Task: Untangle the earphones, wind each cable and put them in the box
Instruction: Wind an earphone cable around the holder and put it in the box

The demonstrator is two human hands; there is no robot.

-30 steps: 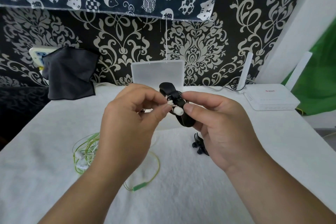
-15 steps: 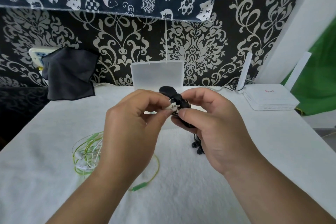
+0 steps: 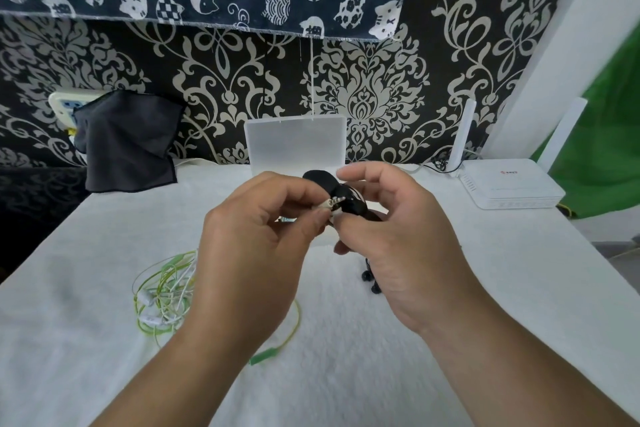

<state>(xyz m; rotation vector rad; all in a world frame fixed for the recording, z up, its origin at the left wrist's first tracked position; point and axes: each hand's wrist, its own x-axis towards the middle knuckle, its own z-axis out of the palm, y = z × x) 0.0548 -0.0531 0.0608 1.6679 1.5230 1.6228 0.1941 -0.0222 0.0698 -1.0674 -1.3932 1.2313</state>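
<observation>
My left hand [image 3: 252,239] pinches a white audio plug [image 3: 331,202] between thumb and forefinger. My right hand [image 3: 394,229] grips a black cable winder [image 3: 349,198] with dark cable wound on it, held in the air before the translucent box [image 3: 294,140] whose lid stands upright. Black earbuds [image 3: 370,279] lie on the white table [image 3: 346,340] under my right hand. A loose tangle of green and white earphones [image 3: 162,291] lies at the left, its green cable with an inline remote [image 3: 263,355] running under my left forearm.
A dark grey cloth [image 3: 128,142] hangs over a wall socket at the back left. A white router [image 3: 509,184] with upright antennas stands at the back right. A patterned wall closes the far side; a green sheet hangs at the right.
The white plug has turned so its metal tip now shows, pointing at the black winder. My right hand's fingers have shifted over the winder, and both hands sit slightly closer together.
</observation>
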